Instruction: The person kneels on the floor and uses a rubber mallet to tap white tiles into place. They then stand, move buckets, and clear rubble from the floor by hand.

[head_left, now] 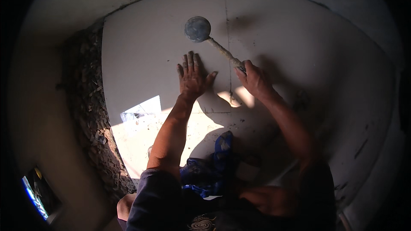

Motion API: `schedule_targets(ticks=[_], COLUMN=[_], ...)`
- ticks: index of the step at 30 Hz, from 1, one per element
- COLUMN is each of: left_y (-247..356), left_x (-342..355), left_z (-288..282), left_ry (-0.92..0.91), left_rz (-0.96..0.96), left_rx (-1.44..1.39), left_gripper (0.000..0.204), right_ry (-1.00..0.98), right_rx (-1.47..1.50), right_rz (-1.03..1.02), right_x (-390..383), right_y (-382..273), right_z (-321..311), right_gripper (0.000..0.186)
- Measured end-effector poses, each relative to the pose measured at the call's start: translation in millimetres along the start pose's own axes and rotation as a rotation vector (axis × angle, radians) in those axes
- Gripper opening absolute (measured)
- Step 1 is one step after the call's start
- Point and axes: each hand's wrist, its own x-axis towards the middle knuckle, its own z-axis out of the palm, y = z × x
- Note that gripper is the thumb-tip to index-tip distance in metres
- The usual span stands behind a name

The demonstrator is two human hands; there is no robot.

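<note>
My left hand [193, 75] lies flat on a large pale floor tile [141, 51], its dirty fingers stretched out and pointing away from me. My right hand [255, 78] is wrapped round the handle end of a mallet [220, 50]. The mallet's round dark grey head is beyond my left fingertips, over the same tile. A shadow falls to the right of the mallet; whether its head touches the tile I cannot tell. Just right of the mallet head, a joint line runs between this tile and the neighbouring tile [291, 34].
Rough broken rubble [92, 98] fills a strip along the tiles' left edge. Walls rise at the far side and left. Bright sunlight falls on the near tiles. A crumpled blue cloth [209, 167] lies close to my body. Crumbs of debris dot the joints.
</note>
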Motion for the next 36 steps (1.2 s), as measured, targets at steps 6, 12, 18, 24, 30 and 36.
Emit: schedule_targets(ticks=[6, 12, 18, 24, 30, 36], left_y=[-5, -3, -3, -14, -12, -11], left_x=[0, -1, 1, -37, -137, -162], left_z=[-3, -8, -11, 16, 33, 41], left_ry=[-0.013, -0.034, -0.086, 0.151, 0.024, -0.048], left_rz=[0.035, 0.033, 0.007, 0.193, 0.196, 0.149], left_rx=[-0.042, -0.04, 0.011, 0.038, -0.068, -0.059], left_gripper=[0.098, 0.099, 0.101, 0.084, 0.087, 0.092], right_ry=[-0.07, -0.026, -0.025, -0.15, -0.089, -0.108], right_rx=[0.061, 0.035, 0.108, 0.087, 0.204, 0.125], right_rz=[0.211, 0.257, 0.267, 0.336, 0.079, -0.025], right_x=[25, 45, 45, 13, -9, -16], right_y=[-2, -6, 13, 3, -34, -22], right_z=[16, 25, 44, 18, 5, 47], right_gripper=[0.035, 0.038, 0.039, 0.036, 0.033, 0.026])
